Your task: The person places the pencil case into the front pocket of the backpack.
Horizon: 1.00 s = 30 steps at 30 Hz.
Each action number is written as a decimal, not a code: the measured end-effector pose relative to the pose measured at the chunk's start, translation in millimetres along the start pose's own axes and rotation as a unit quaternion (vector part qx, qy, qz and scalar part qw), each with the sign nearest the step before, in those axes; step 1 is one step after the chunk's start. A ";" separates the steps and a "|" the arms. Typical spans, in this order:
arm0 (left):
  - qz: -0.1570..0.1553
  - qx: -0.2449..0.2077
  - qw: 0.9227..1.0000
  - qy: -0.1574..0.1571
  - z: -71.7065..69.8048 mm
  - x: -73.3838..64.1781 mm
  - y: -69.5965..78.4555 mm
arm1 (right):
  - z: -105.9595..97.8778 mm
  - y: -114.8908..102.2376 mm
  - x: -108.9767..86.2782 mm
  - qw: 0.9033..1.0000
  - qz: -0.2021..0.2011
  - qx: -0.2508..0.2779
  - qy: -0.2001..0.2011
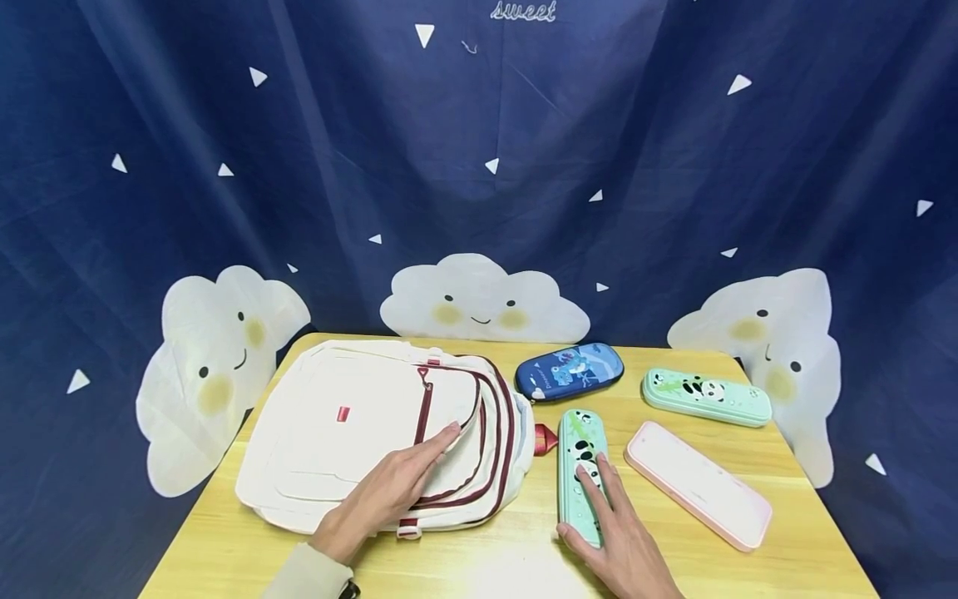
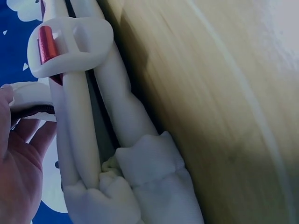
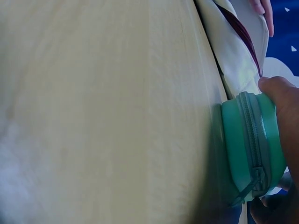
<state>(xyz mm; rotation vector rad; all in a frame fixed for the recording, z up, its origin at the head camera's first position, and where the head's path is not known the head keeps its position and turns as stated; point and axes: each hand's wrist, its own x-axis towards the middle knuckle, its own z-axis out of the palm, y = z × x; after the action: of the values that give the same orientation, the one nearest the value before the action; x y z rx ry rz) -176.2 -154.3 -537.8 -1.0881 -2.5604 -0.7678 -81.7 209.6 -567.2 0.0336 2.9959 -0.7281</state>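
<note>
A white backpack [image 1: 307,441] with dark red zips lies flat on the table, its top facing right. My left hand [image 1: 397,482] is on its upper pocket, and in the left wrist view thumb and fingers pinch a pale, dark-edged part of the bag [image 2: 32,95]. Just right of the backpack, my right hand [image 1: 621,532] grips a mint green pencil case [image 1: 575,433] with pandas on its lid. The thumb lies along one long side, with fingers over the lid and far side. The case's closed zip [image 3: 252,135] shows in the right wrist view.
Behind sits a dark blue pencil case [image 1: 561,374]. A second mint panda pencil case [image 1: 707,398] lies at the back right, with a pink-and-white case [image 1: 699,482] in front of it. The wooden table [image 1: 509,566] ends at a dark blue curtain [image 1: 479,200] with smiling clouds.
</note>
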 end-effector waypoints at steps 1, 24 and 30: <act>-0.005 -0.006 1.000 -0.003 -1.1 0.1 0.2 | 0.4 0.4 0.4 1.000 -0.002 0.001 0.003; -0.069 -0.063 0.994 0.061 -24.0 0.8 -11.4 | -0.4 0.2 1.1 1.000 -0.003 0.001 0.000; -0.131 -0.107 0.983 0.068 -26.9 -1.3 -10.5 | -1.2 -1.1 1.2 1.000 0.004 0.005 -0.010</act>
<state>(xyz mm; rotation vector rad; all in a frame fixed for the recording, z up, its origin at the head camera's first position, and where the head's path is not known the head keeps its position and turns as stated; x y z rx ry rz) -182.1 -176.2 -519.9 -0.7280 -2.5782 -1.1619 -82.9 209.2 -565.8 0.0391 2.9722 -0.7382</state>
